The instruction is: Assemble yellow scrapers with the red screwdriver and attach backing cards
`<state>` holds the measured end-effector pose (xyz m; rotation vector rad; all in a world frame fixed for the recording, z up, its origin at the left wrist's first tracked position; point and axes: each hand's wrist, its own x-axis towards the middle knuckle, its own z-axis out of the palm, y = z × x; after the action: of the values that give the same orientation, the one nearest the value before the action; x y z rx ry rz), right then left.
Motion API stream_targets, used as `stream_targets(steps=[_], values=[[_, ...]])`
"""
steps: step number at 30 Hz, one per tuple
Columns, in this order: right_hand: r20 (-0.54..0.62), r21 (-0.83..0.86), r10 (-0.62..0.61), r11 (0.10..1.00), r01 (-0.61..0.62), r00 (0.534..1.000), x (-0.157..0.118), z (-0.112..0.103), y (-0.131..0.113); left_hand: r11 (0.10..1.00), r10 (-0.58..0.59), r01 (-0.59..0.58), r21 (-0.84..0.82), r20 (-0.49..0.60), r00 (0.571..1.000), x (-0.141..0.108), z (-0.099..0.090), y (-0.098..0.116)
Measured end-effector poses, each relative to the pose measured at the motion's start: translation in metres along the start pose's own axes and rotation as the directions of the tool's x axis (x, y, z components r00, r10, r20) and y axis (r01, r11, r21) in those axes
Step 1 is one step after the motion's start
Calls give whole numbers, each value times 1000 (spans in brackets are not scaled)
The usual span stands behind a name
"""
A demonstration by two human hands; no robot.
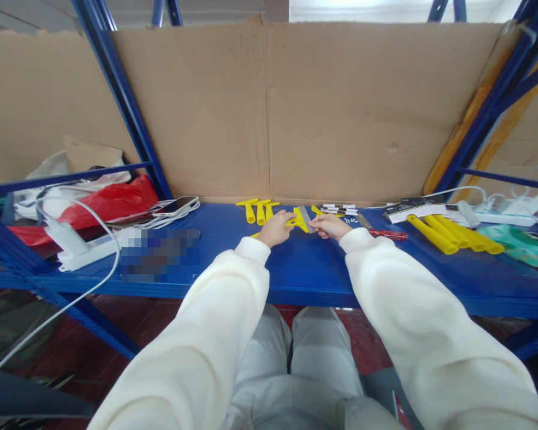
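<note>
Over the middle of the blue shelf, my left hand [275, 229] is closed round a yellow scraper [299, 221]. A flat grey blade [305, 215] lies along the scraper's head, on its right side. My right hand [331, 226] pinches at the lower end of this blade; whether it also holds something small I cannot tell. Behind my left hand stand several yellow T-shaped scraper pieces [250, 211]. Close to my right hand are a red screwdriver [388, 235], some small metal parts [351, 220] and a stack of white-and-black strips [339, 209].
Several yellow tubes [434, 235] lie at the right, near a dark box [410, 209] and a green packet [520, 243]. On the left are a phone [177, 206], white cables, a red bag [112, 206] and a white power strip [92, 251]. Cardboard [341, 113] walls the back.
</note>
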<state>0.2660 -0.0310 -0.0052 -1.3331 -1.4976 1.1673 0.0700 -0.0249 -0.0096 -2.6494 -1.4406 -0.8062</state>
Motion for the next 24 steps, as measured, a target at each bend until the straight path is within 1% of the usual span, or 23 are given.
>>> stream_targets(steps=[5,10,16,18,24], values=[[15,-43,-16,999,17,1000,-2,2,-1,1000,12,-11,-18,2,1000,0,0,0],[16,-41,-8,999,9,1000,-3,2,-3,998,25,-26,-50,-3,1000,0,0,0],[42,-45,-2,999,4,999,-3,4,-2,997,35,-36,-70,-18,999,-1,-1,3],[38,-33,1,999,1,999,-3,5,-1,998,43,-43,-43,9,999,-3,-2,5],[69,-17,32,999,-31,997,-5,5,-1,988,69,-89,130,152,986,-9,-4,16]])
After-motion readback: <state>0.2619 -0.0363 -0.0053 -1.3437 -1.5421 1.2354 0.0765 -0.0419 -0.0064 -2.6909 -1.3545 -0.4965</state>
